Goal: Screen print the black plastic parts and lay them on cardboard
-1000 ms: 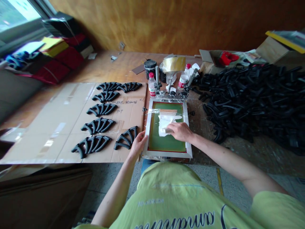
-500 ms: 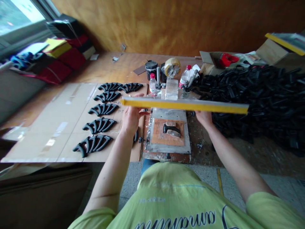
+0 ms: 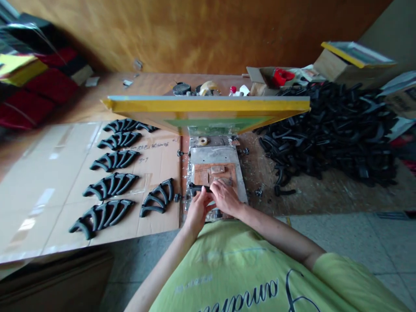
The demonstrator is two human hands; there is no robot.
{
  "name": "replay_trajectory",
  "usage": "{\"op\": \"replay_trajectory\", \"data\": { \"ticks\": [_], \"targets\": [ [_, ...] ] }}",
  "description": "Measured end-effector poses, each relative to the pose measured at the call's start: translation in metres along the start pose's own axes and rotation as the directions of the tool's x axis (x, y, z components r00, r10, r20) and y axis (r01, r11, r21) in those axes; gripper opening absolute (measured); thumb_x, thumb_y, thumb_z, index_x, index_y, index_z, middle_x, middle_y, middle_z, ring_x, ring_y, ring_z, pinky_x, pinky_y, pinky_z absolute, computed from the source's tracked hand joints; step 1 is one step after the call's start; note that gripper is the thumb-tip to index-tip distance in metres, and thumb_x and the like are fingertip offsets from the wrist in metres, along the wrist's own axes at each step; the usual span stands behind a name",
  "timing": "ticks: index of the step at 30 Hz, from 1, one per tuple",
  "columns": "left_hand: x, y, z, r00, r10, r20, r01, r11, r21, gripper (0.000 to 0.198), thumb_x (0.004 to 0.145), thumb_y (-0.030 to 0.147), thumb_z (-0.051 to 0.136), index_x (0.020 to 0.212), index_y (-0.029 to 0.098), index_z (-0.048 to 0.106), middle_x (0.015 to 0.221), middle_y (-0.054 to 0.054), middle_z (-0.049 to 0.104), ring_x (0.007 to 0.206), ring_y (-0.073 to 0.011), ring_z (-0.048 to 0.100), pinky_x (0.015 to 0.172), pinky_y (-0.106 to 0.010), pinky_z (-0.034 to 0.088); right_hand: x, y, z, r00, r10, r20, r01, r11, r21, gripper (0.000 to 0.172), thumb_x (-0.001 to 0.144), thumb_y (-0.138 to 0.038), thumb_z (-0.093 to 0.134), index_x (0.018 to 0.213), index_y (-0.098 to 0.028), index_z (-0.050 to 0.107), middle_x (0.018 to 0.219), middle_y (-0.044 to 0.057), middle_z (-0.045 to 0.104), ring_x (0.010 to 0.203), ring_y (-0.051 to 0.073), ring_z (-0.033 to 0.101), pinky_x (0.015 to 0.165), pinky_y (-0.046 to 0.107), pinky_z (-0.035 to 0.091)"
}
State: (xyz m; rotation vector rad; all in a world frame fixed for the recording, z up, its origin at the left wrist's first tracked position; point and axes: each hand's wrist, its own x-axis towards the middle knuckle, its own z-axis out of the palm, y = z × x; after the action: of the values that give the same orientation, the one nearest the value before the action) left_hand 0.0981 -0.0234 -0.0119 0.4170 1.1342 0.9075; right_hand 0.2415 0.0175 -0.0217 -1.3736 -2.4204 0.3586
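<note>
My left hand (image 3: 199,207) and my right hand (image 3: 225,197) meet over the metal printing base (image 3: 234,167), both closed on a small curved black plastic part (image 3: 196,189) at the base's left edge. The orange jig pad (image 3: 203,175) lies just beyond my fingers. The screen frame (image 3: 208,106), yellow-edged with green mesh, stands raised above the base. Fanned groups of the same black parts (image 3: 112,185) lie in rows on cardboard (image 3: 48,173) to the left.
A big heap of loose black parts (image 3: 331,130) fills the right of the table. Behind the frame are tape, jars and bottles (image 3: 208,88). Cardboard boxes (image 3: 344,65) sit at the far right, red and yellow stacks (image 3: 35,73) at the far left.
The screen frame went from flat on the base, to lifted, to fully raised. Both hands left the frame and came down onto the black part on the base.
</note>
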Motion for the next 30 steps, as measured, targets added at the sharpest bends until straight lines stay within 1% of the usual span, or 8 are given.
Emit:
{"op": "replay_trajectory", "data": {
  "ticks": [2, 5, 10, 15, 19, 22, 25, 30],
  "targets": [
    [-0.001, -0.004, -0.014, 0.991, 0.073, -0.114, -0.080, 0.995, -0.053, 0.049, 0.077, 0.060, 0.070, 0.094, 0.015, 0.063, 0.111, -0.015, 0.073, 0.089, -0.0229, 0.073, 0.063, -0.027, 0.057, -0.012, 0.013, -0.010, 0.996, -0.071, -0.060, 0.074, 0.996, 0.043, 0.017, 0.100, -0.031, 0.046, 0.098, -0.022, 0.060, 0.103, 0.009, 0.066, 0.102, 0.022, 0.059, 0.092, 0.034, 0.046],
    [-0.003, 0.001, -0.059, 0.924, 0.182, -0.336, -0.189, 0.982, 0.014, 0.044, 0.084, 0.057, 0.064, 0.097, 0.016, 0.060, 0.114, -0.014, 0.072, 0.081, -0.0187, 0.074, 0.060, -0.024, 0.056, -0.040, 0.079, -0.035, 0.933, 0.236, -0.271, -0.251, 0.968, -0.022, 0.023, 0.099, -0.037, 0.045, 0.107, -0.020, 0.059, 0.109, 0.015, 0.063, 0.108, 0.027, 0.058, 0.095, 0.040, 0.046],
    [-0.011, -0.019, -0.150, 0.710, 0.169, -0.683, -0.140, 0.985, 0.098, 0.038, 0.093, 0.055, 0.052, 0.096, 0.017, 0.055, 0.110, -0.013, 0.071, 0.067, -0.0156, 0.073, 0.055, -0.024, 0.054, -0.102, 0.225, -0.038, 0.493, 0.736, -0.463, -0.845, 0.533, -0.053, 0.060, 0.080, -0.049, 0.065, 0.126, -0.013, 0.050, 0.125, 0.031, 0.054, 0.118, 0.047, 0.052, 0.086, 0.057, 0.047],
    [-0.001, -0.037, -0.184, 0.660, 0.066, -0.748, 0.085, 0.983, 0.162, 0.042, 0.095, 0.056, 0.042, 0.088, 0.016, 0.053, 0.084, -0.013, 0.073, 0.063, -0.0178, 0.071, 0.053, -0.025, 0.052, -0.135, 0.270, -0.016, 0.323, 0.904, -0.281, -0.945, 0.326, -0.036, 0.060, 0.080, -0.042, 0.059, 0.135, -0.023, 0.042, 0.112, 0.029, 0.065, 0.104, 0.047, 0.064, 0.076, 0.059, 0.047],
    [0.001, -0.024, -0.189, 0.666, 0.071, -0.742, 0.222, 0.932, 0.288, 0.046, 0.093, 0.059, 0.042, 0.079, 0.017, 0.056, 0.066, -0.012, 0.068, 0.064, -0.0233, 0.070, 0.057, -0.031, 0.053, -0.119, 0.240, -0.020, 0.409, 0.853, -0.323, -0.902, 0.431, -0.006, 0.057, 0.085, -0.041, 0.052, 0.138, -0.023, 0.043, 0.109, 0.026, 0.068, 0.100, 0.043, 0.066, 0.074, 0.054, 0.049],
    [-0.007, -0.018, -0.185, 0.604, 0.123, -0.787, 0.289, 0.887, 0.361, 0.043, 0.088, 0.061, 0.051, 0.077, 0.020, 0.059, 0.072, -0.014, 0.068, 0.085, -0.0316, 0.071, 0.069, -0.039, 0.054, -0.098, 0.198, -0.022, 0.653, 0.698, -0.293, -0.725, 0.689, 0.025, 0.051, 0.090, -0.040, 0.045, 0.137, -0.021, 0.048, 0.117, 0.020, 0.067, 0.104, 0.037, 0.065, 0.083, 0.050, 0.051],
    [-0.011, -0.021, -0.167, 0.503, 0.443, -0.742, 0.333, 0.693, 0.639, 0.039, 0.087, 0.057, 0.053, 0.094, 0.020, 0.064, 0.105, -0.018, 0.069, 0.114, -0.0361, 0.060, 0.090, -0.046, 0.048, -0.070, 0.151, -0.014, 0.896, 0.396, -0.203, -0.395, 0.917, 0.045, 0.043, 0.095, -0.038, 0.041, 0.131, -0.020, 0.058, 0.117, 0.015, 0.067, 0.106, 0.029, 0.063, 0.092, 0.041, 0.049],
    [0.007, -0.033, -0.127, 0.556, 0.695, -0.457, 0.360, 0.294, 0.885, 0.059, 0.090, 0.053, 0.050, 0.140, 0.022, 0.053, 0.149, -0.018, 0.047, 0.132, -0.0390, 0.043, 0.099, -0.051, 0.042, -0.016, 0.092, 0.005, 0.991, -0.017, -0.135, 0.017, 1.000, -0.001, 0.035, 0.100, -0.028, 0.042, 0.121, -0.021, 0.069, 0.106, 0.010, 0.069, 0.099, 0.023, 0.061, 0.090, 0.034, 0.048]
  ]
}}
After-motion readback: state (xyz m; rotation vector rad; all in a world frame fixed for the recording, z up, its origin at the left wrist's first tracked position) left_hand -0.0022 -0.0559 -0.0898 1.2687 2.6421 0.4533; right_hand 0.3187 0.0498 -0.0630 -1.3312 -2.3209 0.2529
